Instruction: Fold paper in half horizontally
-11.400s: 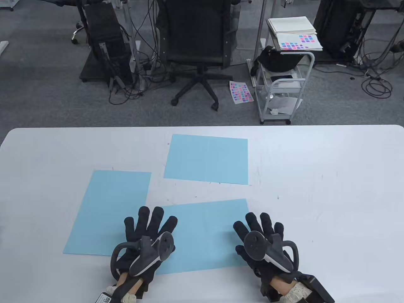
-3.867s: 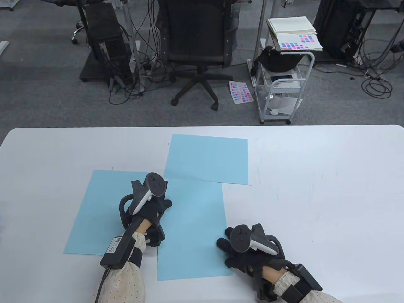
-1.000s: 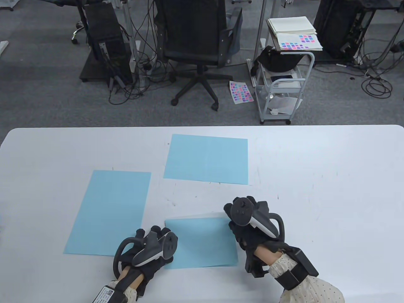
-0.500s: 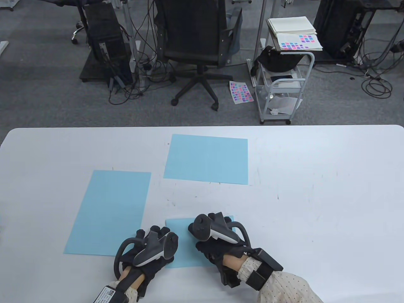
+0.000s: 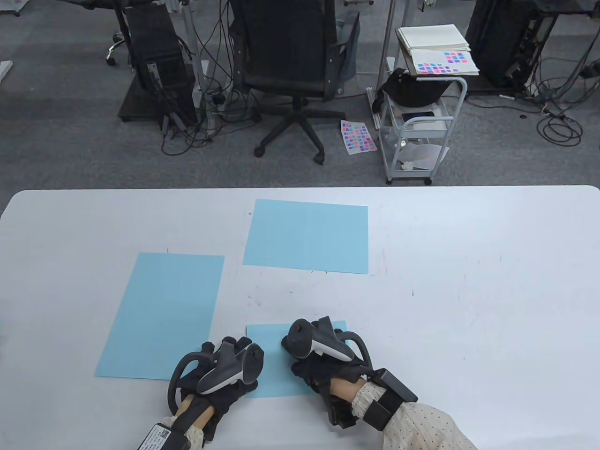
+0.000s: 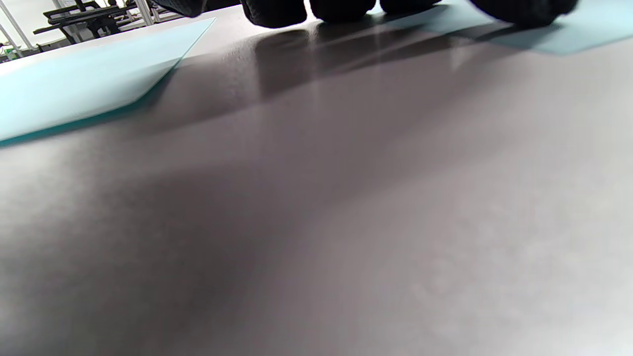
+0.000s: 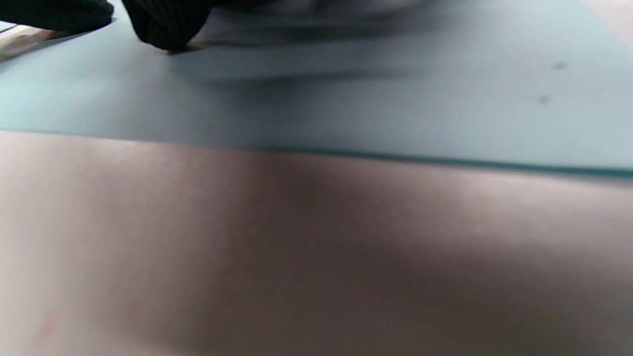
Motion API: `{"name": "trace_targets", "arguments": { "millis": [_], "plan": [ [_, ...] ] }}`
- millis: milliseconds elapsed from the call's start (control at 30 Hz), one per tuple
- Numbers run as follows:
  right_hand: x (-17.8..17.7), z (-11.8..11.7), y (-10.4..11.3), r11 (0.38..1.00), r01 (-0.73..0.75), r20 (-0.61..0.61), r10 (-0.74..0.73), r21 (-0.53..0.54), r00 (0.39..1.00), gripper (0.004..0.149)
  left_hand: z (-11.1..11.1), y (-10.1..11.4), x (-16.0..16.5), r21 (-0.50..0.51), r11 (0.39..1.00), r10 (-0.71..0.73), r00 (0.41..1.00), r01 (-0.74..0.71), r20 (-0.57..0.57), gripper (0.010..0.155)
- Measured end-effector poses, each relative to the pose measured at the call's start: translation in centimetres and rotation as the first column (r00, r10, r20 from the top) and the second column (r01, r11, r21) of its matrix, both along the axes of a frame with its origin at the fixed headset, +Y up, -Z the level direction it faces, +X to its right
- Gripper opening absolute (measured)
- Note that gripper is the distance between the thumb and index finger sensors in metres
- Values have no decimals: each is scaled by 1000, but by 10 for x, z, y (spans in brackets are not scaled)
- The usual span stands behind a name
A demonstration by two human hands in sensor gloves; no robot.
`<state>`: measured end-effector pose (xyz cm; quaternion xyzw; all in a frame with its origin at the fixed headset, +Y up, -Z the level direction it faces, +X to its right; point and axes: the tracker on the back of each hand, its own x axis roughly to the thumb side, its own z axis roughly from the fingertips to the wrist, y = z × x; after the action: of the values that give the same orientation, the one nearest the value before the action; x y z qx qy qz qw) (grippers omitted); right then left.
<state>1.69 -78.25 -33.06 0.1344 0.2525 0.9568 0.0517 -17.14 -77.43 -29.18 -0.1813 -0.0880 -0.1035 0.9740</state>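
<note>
The folded light-blue paper (image 5: pixel 272 335) lies flat near the table's front edge, about half its earlier height. My left hand (image 5: pixel 227 358) rests with its fingertips (image 6: pixel 277 10) on the table and on the paper's left edge (image 6: pixel 568 34). My right hand (image 5: pixel 314 354) lies on the middle of the folded paper and presses it down. In the right wrist view a fingertip (image 7: pixel 168 29) touches the paper (image 7: pixel 346 104). Trackers hide most of both hands' fingers in the table view. Neither hand grips anything.
Two more light-blue sheets lie flat on the white table (image 5: pixel 468 281): one at the left (image 5: pixel 161 314), also in the left wrist view (image 6: pixel 74 84), and one at the back middle (image 5: pixel 307 236). An office chair (image 5: pixel 293 56) and a cart (image 5: pixel 422 126) stand beyond the table.
My right hand slid left from the folded paper's upper right corner to its middle, and the raised top edge now lies flat. In the last half second almost nothing moved. My left hand stayed put.
</note>
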Motion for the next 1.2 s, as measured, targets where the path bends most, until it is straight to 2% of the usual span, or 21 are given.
{"name": "trace_targets", "arguments": {
  "millis": [1200],
  "plan": [
    [74,-18,4,999,-28,194,33,-25,981,65,-1,2,-2,-6,999,-34,999,34,-33,65]
  ]
}}
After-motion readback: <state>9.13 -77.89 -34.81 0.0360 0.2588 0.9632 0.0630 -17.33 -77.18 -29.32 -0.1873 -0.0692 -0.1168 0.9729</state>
